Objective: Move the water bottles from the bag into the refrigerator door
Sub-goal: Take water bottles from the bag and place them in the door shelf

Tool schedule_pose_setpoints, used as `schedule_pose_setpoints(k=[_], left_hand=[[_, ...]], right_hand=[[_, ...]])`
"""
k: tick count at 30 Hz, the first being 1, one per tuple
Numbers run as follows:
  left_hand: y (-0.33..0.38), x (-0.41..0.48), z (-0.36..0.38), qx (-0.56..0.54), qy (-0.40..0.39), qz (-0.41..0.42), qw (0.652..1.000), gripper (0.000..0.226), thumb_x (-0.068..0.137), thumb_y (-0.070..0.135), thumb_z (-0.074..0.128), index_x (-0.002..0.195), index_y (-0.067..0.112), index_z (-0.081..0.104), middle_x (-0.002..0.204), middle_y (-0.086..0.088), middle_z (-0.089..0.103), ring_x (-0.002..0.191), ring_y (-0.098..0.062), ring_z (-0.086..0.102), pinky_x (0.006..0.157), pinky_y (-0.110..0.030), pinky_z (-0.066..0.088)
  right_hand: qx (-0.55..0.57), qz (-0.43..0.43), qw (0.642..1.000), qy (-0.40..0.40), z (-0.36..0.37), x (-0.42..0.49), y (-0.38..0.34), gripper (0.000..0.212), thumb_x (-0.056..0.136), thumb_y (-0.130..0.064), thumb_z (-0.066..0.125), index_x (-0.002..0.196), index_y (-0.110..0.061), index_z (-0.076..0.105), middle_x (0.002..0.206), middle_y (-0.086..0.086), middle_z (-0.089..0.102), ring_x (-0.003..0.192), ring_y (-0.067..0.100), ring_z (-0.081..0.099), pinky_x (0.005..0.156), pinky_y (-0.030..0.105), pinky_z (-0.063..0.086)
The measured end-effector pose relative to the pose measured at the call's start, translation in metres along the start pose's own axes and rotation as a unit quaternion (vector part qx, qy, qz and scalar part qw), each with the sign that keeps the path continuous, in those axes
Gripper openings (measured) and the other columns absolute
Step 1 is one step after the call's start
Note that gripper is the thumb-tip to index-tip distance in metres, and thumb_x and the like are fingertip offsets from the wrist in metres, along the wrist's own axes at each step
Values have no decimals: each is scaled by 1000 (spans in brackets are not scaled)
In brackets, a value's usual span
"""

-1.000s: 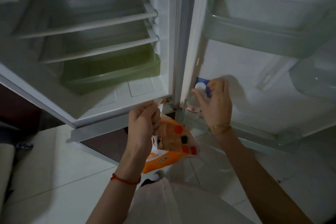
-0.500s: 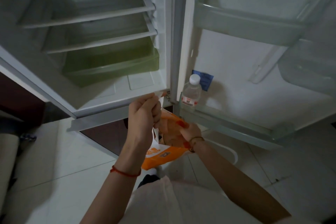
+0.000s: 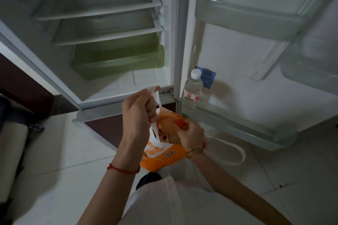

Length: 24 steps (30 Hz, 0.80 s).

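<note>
An orange and white bag hangs in front of me below the open refrigerator. My left hand is closed on its white handle and holds it up. My right hand is at the bag's mouth with the fingers down inside; what they touch is hidden. One clear water bottle with a white cap and red label stands upright at the left end of the lowest door shelf. The bag's contents are hidden.
The refrigerator body has bare white shelves and a green drawer. A second door shelf sits higher, and a clear bin is at the right. The bag's other white handle droops over the pale floor tiles.
My right hand let go of the bottle on the lowest door shelf and came back down into the bag's mouth. My left hand kept hold of the handle.
</note>
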<state>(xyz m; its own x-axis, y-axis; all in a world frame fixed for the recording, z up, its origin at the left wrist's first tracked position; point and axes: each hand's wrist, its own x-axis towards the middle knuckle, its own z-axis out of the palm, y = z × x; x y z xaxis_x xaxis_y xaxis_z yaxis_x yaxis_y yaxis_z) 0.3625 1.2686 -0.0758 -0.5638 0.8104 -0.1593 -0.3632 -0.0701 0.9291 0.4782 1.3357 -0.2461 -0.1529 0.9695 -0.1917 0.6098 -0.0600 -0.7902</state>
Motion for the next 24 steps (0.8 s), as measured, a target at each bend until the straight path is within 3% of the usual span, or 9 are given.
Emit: schedule_pose_setpoints(k=[4,7,9,11,15,19,24], left_hand=[[-5,-4,9,0,-2,3,1000,20,100,2,35,109,6,52,46,8,26,39,-6,21,37,-17,22],[-9,-5,20,2,-8,-2,1000,27,99,1,35,105,-2,61,48,6,26,40,-6,22,37,-17,22],[-11,-5,26,12,-13,3,1000,29,100,0,35,101,-4,64,48,7,28,40,-6,23,37,-18,23],[-12,-5,30,19,-16,9,1000,29,100,0,36,101,-2,65,47,8,30,40,-5,24,37,-17,24],[-13,-4,32,30,-14,14,999,28,100,1,35,105,-7,62,46,9,30,39,-5,24,37,-17,24],[-15,-4,30,33,-6,6,999,30,101,1,35,107,-6,63,46,9,31,39,-5,26,37,-17,25],[-19,-3,32,39,-10,4,999,30,101,2,35,103,-3,65,46,9,31,39,-5,25,37,-17,25]], right_hand=[[-69,-85,993,33,-37,-6,0,30,80,-45,67,101,-23,67,86,-4,70,79,12,64,70,26,49],[-43,-158,984,64,-65,-14,-7,39,82,-53,57,103,-21,66,83,-2,72,73,9,65,59,18,47],[-40,-192,978,68,-83,-18,-16,43,82,-56,59,107,-21,65,86,-2,72,75,11,66,62,21,49],[-37,-200,976,81,-100,-19,-27,41,82,-52,64,108,-21,66,90,0,72,80,15,66,69,29,53],[-43,-230,960,152,-139,-21,-44,36,81,-50,59,104,-24,69,85,2,72,78,19,67,69,31,53],[-1,-246,948,200,-177,-18,-54,31,81,-44,64,105,-24,67,90,4,73,82,21,70,73,42,57],[-59,-274,925,255,-192,0,-59,29,86,-43,59,105,-22,65,92,3,69,82,19,67,68,32,53]])
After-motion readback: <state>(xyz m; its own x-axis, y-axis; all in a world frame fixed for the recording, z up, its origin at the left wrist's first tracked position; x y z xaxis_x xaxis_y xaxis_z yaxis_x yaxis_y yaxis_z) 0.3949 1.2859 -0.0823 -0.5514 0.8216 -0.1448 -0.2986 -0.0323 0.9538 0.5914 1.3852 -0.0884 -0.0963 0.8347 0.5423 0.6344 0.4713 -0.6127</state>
